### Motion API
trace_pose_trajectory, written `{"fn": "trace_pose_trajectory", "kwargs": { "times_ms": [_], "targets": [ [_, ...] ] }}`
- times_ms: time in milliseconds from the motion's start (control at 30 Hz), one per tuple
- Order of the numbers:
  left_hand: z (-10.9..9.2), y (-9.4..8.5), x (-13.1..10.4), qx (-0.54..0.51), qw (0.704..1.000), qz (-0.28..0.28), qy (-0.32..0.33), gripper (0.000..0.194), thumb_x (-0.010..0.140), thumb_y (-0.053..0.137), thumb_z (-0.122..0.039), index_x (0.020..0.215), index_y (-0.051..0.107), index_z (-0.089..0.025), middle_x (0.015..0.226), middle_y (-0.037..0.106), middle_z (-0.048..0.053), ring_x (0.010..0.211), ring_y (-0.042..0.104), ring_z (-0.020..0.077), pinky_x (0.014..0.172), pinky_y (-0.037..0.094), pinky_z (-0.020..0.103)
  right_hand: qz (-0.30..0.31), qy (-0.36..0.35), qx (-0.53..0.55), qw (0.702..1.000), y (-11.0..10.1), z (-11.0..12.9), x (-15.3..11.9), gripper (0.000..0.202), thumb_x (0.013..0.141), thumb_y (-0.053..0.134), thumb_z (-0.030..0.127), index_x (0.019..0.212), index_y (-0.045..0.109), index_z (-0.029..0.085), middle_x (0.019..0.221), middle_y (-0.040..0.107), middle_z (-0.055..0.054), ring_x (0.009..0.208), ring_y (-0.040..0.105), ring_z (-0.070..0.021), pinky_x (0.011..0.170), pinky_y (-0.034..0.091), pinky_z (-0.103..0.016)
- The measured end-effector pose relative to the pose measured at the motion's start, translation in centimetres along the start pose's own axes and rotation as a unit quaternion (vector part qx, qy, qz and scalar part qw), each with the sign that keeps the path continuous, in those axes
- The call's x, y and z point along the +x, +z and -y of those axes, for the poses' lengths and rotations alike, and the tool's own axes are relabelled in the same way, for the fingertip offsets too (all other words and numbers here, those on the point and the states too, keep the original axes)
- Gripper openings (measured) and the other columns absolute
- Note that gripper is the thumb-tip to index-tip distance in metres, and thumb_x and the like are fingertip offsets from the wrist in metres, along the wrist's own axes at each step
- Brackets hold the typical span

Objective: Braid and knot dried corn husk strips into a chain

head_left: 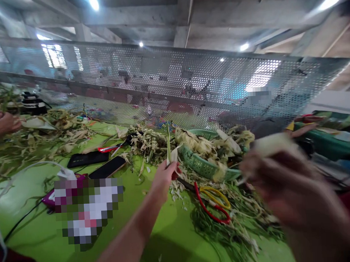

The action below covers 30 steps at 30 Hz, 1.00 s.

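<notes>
My left hand (165, 174) is closed on a pale green, pointed husk piece (168, 149) that stands upright from the fingers over the green table (163, 241). On the right, close to the camera, my right hand (286, 187) is raised and smeared by motion. A pale husk piece (274, 144) shows at its fingers, which are bent round it. Between the hands sits a green basket (200, 165) heaped with dried husks and silk. Scissors with red and yellow handles (215, 199) lie below the basket, beside green shreds (227, 230).
Two phones (87, 159) (108, 167), a purple power strip (52, 198) with a white plug and cable, and a second red-handled tool (108, 149) lie left. Another person's hand (4, 124) is at far left. A perforated metal screen (161, 85) stands behind.
</notes>
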<state>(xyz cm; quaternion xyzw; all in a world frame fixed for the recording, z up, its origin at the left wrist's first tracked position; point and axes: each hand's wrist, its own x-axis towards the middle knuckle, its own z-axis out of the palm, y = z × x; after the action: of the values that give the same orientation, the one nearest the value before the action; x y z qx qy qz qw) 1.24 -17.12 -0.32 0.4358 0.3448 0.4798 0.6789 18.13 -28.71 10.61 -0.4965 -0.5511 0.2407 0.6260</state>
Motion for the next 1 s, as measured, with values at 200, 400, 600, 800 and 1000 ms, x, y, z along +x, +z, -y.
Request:
{"fn": "trace_pose_trajectory", "kwargs": {
  "times_ms": [200,400,600,800,1000],
  "targets": [
    [0.2,1.2,-0.5,-0.063,0.996,0.06,-0.004,0.026,0.074,0.066,-0.035,0.09,0.064,-0.015,0.077,0.067,0.003,0.066,0.055,0.0109,0.065,0.042,0.023,0.108,0.082,-0.02,0.99,6.1,-6.1,1.4,0.016,0.074,0.072,0.035,0.078,0.066,0.02,0.069,0.057,0.0,0.061,0.049,-0.0129,0.058,0.041,-0.027],
    [-0.2,2.0,-1.0,-0.102,0.99,0.089,-0.043,0.033,0.073,0.065,-0.032,0.103,0.064,-0.017,0.08,0.066,0.002,0.064,0.057,0.0123,0.062,0.045,0.025,0.05,0.042,-0.086,0.994,5.6,-9.0,1.5,0.022,0.071,0.072,0.039,0.077,0.067,0.019,0.089,0.056,-0.004,0.079,0.053,-0.0177,0.065,0.044,-0.027],
    [-0.1,2.1,-1.3,-0.108,0.989,0.078,-0.062,0.026,0.073,0.064,-0.031,0.096,0.063,-0.018,0.066,0.056,-0.002,0.052,0.047,0.0083,0.052,0.038,0.022,0.068,0.115,0.008,0.991,6.4,-9.2,0.9,0.028,0.072,0.071,0.042,0.089,0.064,0.021,0.086,0.06,-0.002,0.065,0.054,-0.0146,0.059,0.045,-0.027],
    [-0.1,1.8,-1.3,-0.054,0.994,0.057,-0.072,0.028,0.075,0.062,-0.038,0.094,0.062,-0.017,0.061,0.048,-0.004,0.051,0.039,0.0067,0.047,0.028,0.019,0.059,0.115,0.035,0.991,6.5,-9.0,0.9,0.051,0.072,0.073,0.039,0.117,0.057,0.023,0.104,0.064,-0.003,0.077,0.06,-0.0158,0.076,0.048,-0.03],
    [-0.5,1.4,-1.3,-0.046,0.997,0.054,-0.04,0.041,0.072,0.065,-0.05,0.099,0.062,-0.02,0.06,0.043,-0.006,0.051,0.036,0.0067,0.048,0.026,0.02,0.007,0.116,0.022,0.993,5.8,-8.5,1.4,0.06,0.071,0.074,0.041,0.126,0.053,0.026,0.116,0.062,-0.005,0.085,0.063,-0.0177,0.08,0.049,-0.032]
  ]
}}
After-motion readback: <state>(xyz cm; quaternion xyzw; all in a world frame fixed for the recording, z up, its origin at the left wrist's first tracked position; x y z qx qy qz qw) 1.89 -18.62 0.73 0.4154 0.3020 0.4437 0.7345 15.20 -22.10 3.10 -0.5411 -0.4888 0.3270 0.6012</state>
